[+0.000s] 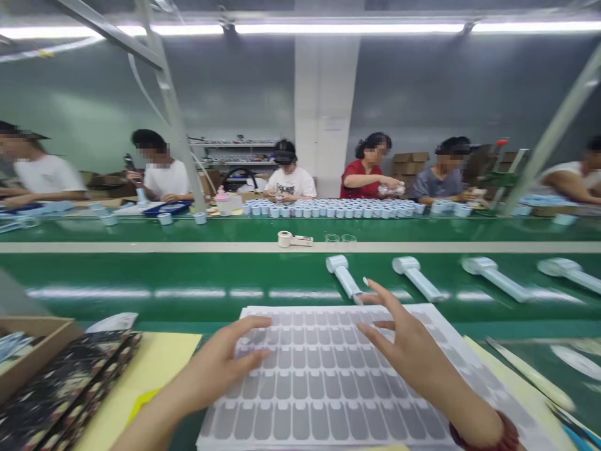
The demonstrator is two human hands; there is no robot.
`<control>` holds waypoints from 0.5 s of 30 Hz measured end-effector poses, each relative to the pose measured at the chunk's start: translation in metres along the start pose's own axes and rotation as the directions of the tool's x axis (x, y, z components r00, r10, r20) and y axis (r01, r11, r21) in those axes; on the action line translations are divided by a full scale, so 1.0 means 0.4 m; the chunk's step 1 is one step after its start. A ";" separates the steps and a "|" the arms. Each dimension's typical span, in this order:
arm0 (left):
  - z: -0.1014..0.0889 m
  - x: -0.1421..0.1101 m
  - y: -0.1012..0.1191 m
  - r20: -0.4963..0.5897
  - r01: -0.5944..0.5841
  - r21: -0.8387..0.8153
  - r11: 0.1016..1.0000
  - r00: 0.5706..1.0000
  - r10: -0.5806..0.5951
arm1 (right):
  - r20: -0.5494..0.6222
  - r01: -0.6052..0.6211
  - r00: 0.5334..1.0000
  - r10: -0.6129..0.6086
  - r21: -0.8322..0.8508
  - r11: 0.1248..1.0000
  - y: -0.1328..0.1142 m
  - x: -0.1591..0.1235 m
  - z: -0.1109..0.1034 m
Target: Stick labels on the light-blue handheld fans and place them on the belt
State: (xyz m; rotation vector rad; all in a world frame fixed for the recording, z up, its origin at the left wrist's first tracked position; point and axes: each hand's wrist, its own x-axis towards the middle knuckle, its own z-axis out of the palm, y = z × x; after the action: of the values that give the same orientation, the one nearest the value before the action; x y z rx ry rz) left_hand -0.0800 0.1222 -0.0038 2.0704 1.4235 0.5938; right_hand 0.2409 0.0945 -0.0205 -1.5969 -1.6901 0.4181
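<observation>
Noted at lower centre of the frame: white label sheet [303,391], lying flat, with grey rounded pieces in rows. At its left side, left hand [223,360], with thumb and forefinger moderately apart and nothing held between; contact with the sheet not determinable. Over its upper right part, right hand [406,335], with fingers spread wide and nothing held; fingertips near the lower end of a light-blue handled part [345,277], contact not determinable. Around right wrist, dark red band [508,432].

Observed at centre right, in line on the green conveyor surface [188,272]: three more parts of like shape. Above, along the pale strip [117,247]: white round-headed piece [285,239] and two clear rings [332,238].

Recorded across the upper half: grouped light-blue cups [331,212], with a person in red [361,181] and others behind.

At lower left: cardboard box [47,357] with pale contents, beside dark patterned material [70,382] and yellow paper [164,354]. At lower right: pale-handled tool [535,379] and blue-handled tool [580,438], the latter cut by the frame edge.
</observation>
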 end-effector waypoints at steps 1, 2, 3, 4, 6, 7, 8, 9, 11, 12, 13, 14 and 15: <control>0.023 0.008 0.017 -0.010 0.011 -0.038 0.999 1.000 -0.011 | -0.018 -0.003 1.000 0.005 0.133 0.991 0.015 -0.005 0.025; 0.049 0.014 0.026 -0.025 -0.002 -0.064 0.998 1.000 0.000 | -0.032 -0.022 0.999 0.030 0.229 0.973 0.031 -0.011 0.049; 0.075 0.017 0.029 -0.037 -0.029 -0.079 0.996 0.999 0.026 | -0.035 -0.047 0.998 0.060 0.309 0.950 0.048 -0.016 0.071; 0.099 0.018 0.027 -0.045 -0.062 -0.085 0.994 0.997 0.058 | -0.011 -0.085 0.995 0.096 0.376 0.923 0.063 -0.021 0.089; 0.134 0.013 0.015 -0.052 -0.139 -0.066 0.988 0.989 0.135 | 0.027 -0.165 0.984 0.174 0.486 0.858 0.085 -0.029 0.112; 0.144 0.009 0.009 -0.052 -0.172 -0.046 0.984 0.984 0.170 | 0.059 -0.203 0.978 0.202 0.525 0.826 0.091 -0.031 0.116; 0.150 0.004 0.005 -0.051 -0.199 -0.025 0.980 0.979 0.198 | 0.096 -0.240 0.970 0.225 0.554 0.797 0.096 -0.031 0.116; 0.153 0.000 0.002 -0.047 -0.219 -0.006 0.976 0.975 0.218 | 0.140 -0.278 0.960 0.242 0.572 0.772 0.101 -0.030 0.113; 0.152 -0.006 0.002 -0.033 -0.239 0.024 0.971 0.970 0.240 | 0.252 -0.368 0.929 0.270 0.567 0.737 0.114 -0.026 0.099; 0.151 -0.007 0.003 -0.024 -0.245 0.036 0.969 0.969 0.246 | 0.319 -0.414 0.907 0.276 0.549 0.726 0.124 -0.023 0.090; 0.152 -0.007 0.004 -0.013 -0.249 0.050 0.967 0.968 0.250 | 0.384 -0.455 0.881 0.277 0.524 0.720 0.136 -0.019 0.083; 0.153 -0.006 0.005 0.000 -0.253 0.065 0.965 0.967 0.254 | 0.444 -0.489 0.853 0.275 0.495 0.718 0.150 -0.016 0.076; 0.156 -0.006 0.004 0.009 -0.258 0.080 0.963 0.966 0.258 | 0.483 -0.509 0.833 0.271 0.474 0.718 0.164 -0.013 0.071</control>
State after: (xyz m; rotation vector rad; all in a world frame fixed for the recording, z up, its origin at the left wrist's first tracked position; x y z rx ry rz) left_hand -0.0401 0.1076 -0.0494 2.3410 1.2042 0.6499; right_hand 0.2666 0.1078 -0.0864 -1.4368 -1.2512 1.4201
